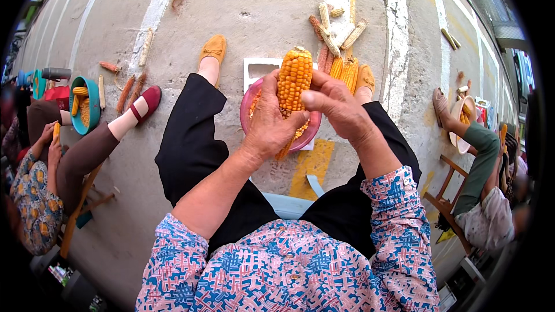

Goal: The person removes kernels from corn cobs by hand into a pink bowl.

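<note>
My left hand [269,117] grips a dried ear of corn [295,79] from its left side, thumb across the lower part. The ear tilts slightly, with rows of orange kernels on its upper part. On the right of the same ear lies my right hand [342,106], its thumb pressed to the kernels and its fingers partly behind. Below both hands is a pink basin [318,126] with loose kernels in it. The hands cover much of the basin and the ear's lower part. A narrow orange-brown end [284,151] shows beneath my left hand.
A white plastic stool [256,64] shows behind the basin. Unshelled ears [349,73] and stripped cobs [329,41] lie by my right shoe [366,77]. Seated people are on both sides, with a teal basin [74,115] at left and a pale basin [456,132] at right.
</note>
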Demonstrator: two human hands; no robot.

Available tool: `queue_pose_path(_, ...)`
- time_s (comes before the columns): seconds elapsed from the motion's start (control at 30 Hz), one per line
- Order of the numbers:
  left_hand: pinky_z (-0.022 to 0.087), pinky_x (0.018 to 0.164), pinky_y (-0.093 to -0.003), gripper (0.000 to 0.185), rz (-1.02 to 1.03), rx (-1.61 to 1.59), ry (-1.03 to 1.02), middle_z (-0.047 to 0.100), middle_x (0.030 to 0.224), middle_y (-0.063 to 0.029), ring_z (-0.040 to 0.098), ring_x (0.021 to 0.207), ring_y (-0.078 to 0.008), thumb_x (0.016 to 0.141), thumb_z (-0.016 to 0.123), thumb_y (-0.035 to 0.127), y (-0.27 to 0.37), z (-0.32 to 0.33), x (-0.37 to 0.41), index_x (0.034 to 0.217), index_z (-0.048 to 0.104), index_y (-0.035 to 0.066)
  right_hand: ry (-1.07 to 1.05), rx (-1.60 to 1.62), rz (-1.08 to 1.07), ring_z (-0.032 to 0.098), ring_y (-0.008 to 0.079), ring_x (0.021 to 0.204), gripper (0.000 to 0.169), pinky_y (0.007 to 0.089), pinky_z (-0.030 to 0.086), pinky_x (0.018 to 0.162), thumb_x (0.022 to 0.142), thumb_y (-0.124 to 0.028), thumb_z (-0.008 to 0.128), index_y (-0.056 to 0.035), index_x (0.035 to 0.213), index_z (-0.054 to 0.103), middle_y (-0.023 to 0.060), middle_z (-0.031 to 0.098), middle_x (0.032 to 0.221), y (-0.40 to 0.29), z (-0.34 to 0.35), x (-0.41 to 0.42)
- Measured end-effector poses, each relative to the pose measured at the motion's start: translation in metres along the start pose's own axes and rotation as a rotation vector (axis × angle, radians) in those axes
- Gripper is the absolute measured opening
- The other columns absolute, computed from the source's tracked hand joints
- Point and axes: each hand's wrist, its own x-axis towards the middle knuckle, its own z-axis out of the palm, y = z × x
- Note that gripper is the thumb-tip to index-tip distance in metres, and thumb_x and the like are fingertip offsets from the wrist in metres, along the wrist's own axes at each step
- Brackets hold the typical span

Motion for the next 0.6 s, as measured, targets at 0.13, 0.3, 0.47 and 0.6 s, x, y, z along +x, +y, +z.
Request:
queue_pose_path(0.13,0.041,0.096,-0.0388,0.079,0.044,0.483,-0.003,0.042,0.116,-0.0151,0.044,0.112,-0.0289,0.073,0.071,0.007,0.004,0.0,-0.011,0.139,0.028,0.002,0.081,0.095,0.021,0.057,0.0161,0.099,0.058,0.0297,0.048,0.087,0.078,-0.026,0.073,-0.0009,0.121,0.045,0.0081,0.056,0.107,0.039,0.013,0.006)
queue_pose_path(0.3,0.047,0.087,-0.0325,0.065,-0.088,0.099,-0.174,0.05,0.114,-0.0102,0.056,0.1,-0.0219,0.073,0.065,0.002,0.009,-0.027,-0.004,0.134,0.044,-0.002,0.05,0.327,0.086,0.062,0.0164,0.086,0.049,0.03,0.052,0.078,0.074,-0.012,0.07,0.0005,0.116,0.047,0.0081,0.059,0.098,0.052,0.008,0.004)
queue_pose_path(0.47,0.053,0.071,-0.0237,0.027,-0.206,-0.163,-0.045,0.065,0.096,-0.0077,0.062,0.08,-0.0115,0.085,0.055,0.005,0.023,-0.052,0.005,0.109,0.062,-0.004,-0.077,0.299,0.243,0.062,0.0194,0.072,0.057,0.0323,0.053,0.067,0.065,-0.021,0.073,0.0001,0.113,0.05,0.0093,0.058,0.089,0.045,0.008,-0.005)
queue_pose_path(0.6,0.053,0.075,-0.0242,0.027,-0.143,-0.188,-0.055,0.065,0.096,-0.007,0.063,0.086,-0.0115,0.09,0.055,0.008,0.031,-0.046,0.005,0.113,0.06,-0.003,-0.186,0.277,0.263,0.062,0.0207,0.07,0.062,0.0317,0.051,0.064,0.061,-0.025,0.075,-0.0007,0.113,0.05,0.0093,0.057,0.086,0.036,0.015,-0.01)
